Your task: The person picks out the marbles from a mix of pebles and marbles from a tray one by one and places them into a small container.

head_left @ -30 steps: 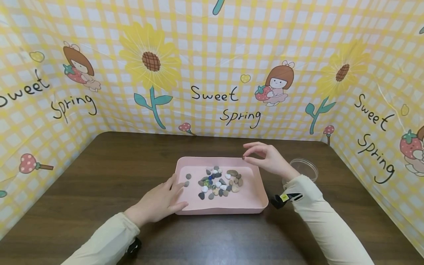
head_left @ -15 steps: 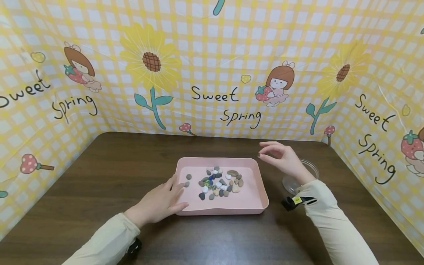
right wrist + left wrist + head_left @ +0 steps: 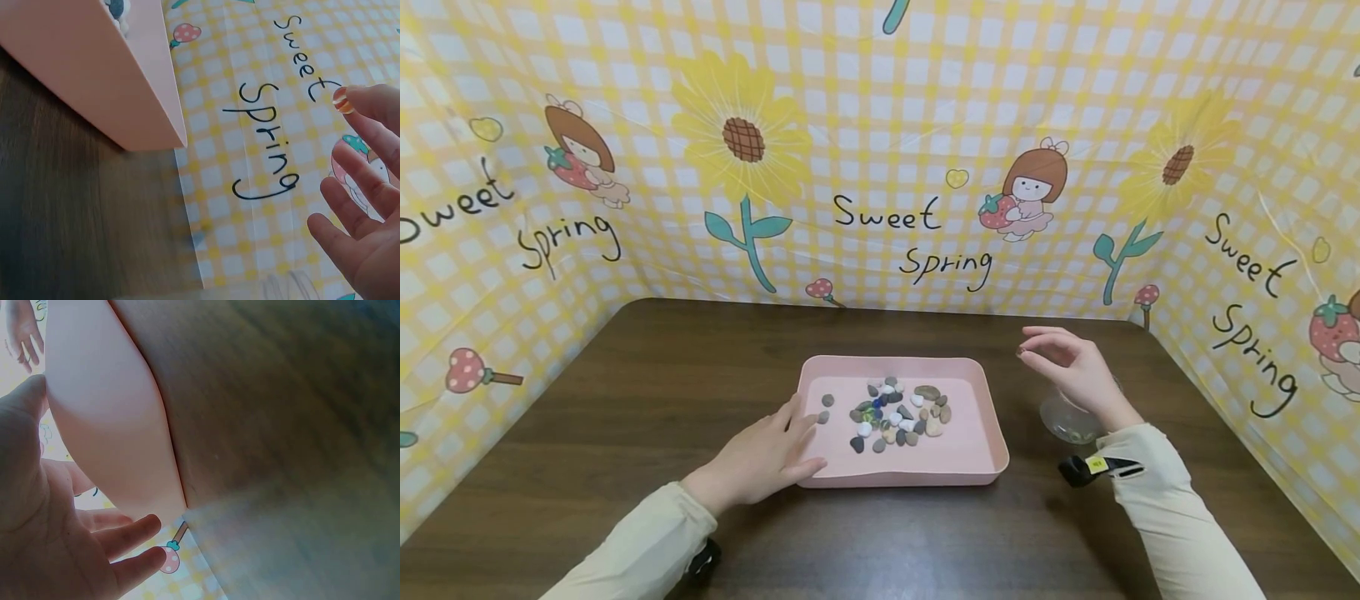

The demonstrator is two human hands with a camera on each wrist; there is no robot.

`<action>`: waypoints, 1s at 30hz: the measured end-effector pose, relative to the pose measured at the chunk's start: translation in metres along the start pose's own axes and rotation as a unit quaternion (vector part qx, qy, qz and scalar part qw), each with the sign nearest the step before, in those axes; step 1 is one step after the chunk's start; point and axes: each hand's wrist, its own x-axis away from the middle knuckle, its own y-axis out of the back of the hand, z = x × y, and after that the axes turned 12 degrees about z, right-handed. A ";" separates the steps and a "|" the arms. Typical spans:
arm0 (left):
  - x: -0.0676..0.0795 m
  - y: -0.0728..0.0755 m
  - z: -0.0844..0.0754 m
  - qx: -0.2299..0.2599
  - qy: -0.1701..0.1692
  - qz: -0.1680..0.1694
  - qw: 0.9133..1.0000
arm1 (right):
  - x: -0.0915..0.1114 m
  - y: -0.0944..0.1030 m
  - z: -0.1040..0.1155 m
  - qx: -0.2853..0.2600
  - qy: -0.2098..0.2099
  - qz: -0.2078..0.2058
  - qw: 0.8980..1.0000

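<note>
My right hand [image 3: 1078,371] is raised to the right of the pink tray [image 3: 973,446], above a clear round jar [image 3: 1063,421] that it partly covers. Between thumb and forefinger it pinches a glass marble [image 3: 342,101] with orange and white bands, best seen in the right wrist view. The other fingers spread out loosely. At the tray's left side lies my left hand [image 3: 756,454], its fingers extended over the rim and touching it. Pebbles [image 3: 933,427] in grey, white and tan lie in the tray. Among them are blue and greenish glass marbles [image 3: 868,414].
The tray stands on a dark brown wooden table [image 3: 887,542]. A yellow checked cloth [image 3: 880,125] with printed flowers and lettering hangs behind the table and along both sides. Something small, too blurred to name, shows at the jar's bottom.
My right hand has moved right with the marble, from the tray's far right corner to above the jar. My left hand and the tray stay where they were.
</note>
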 end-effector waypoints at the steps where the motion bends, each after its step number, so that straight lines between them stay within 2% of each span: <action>1: 0.000 0.000 0.000 0.001 0.001 -0.001 1.000 | 0.001 0.001 -0.001 -0.001 0.005 -0.006 1.000; 5: -0.001 -0.002 0.001 0.003 0.005 -0.004 1.000 | 0.006 0.006 -0.003 0.000 0.012 -0.029 0.999; 14: -0.001 -0.002 0.001 -0.002 0.002 -0.005 1.000 | 0.020 0.014 -0.007 0.022 -0.012 -0.070 0.997; 30: -0.002 -0.002 0.002 0.000 0.006 -0.001 1.000 | 0.040 0.026 -0.021 0.048 -0.033 -0.109 0.992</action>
